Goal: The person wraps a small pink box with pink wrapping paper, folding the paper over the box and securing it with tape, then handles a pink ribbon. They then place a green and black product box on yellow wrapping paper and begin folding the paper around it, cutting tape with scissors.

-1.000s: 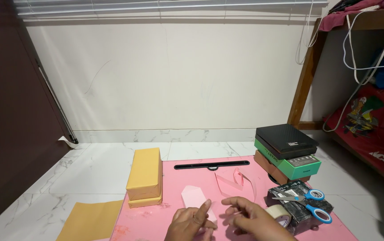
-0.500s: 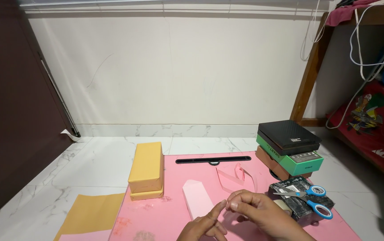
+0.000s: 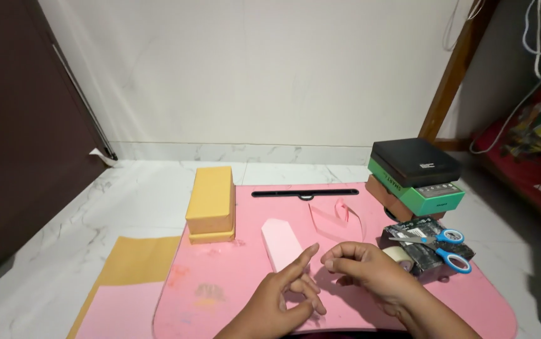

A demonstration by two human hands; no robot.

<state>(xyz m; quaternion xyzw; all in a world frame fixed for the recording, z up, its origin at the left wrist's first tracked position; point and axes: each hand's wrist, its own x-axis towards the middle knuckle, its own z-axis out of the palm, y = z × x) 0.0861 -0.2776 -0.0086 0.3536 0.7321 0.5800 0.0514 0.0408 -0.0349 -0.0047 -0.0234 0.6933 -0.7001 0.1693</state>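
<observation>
Our view has tipped down since a second ago, so both hands now sit at lower centre. Our left hand (image 3: pixel 286 295) points its forefinger at the folded pink paper (image 3: pixel 281 243) on the pink board (image 3: pixel 220 295); our right hand (image 3: pixel 367 270) has its fingertips pinched together, on what we cannot tell. Scissors (image 3: pixel 440 246) lie right.

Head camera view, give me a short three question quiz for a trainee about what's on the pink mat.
1. True or false: the blue-handled scissors lie on the orange rectangular box.
2. Which hand points its index finger at the folded pale pink paper piece: A left hand, B right hand?
3. What colour is the top box of the stack?

Key: 1 false, they rest on a black packet. 2 A. 3 black.
</observation>
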